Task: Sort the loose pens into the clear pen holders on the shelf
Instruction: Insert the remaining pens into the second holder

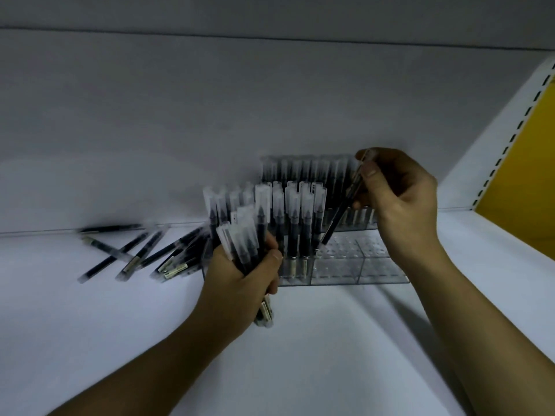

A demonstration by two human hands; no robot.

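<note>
**Sorting part done: a single pen poised over the holder.**
The left hand point(240, 280) is closed round a bundle point(240, 238) of roughly six pens. The right hand point(399, 199) pinches a single pen point(336, 223), tilted tip-down over the clear holder point(360, 265) at the back edge of the shelf point(330, 340). The holder's left and rear rows are filled and its front-right holes are empty. About eight loose pens point(135, 253) lie back-left, though blur prevents exact counts. Judged roughly half complete.
</note>
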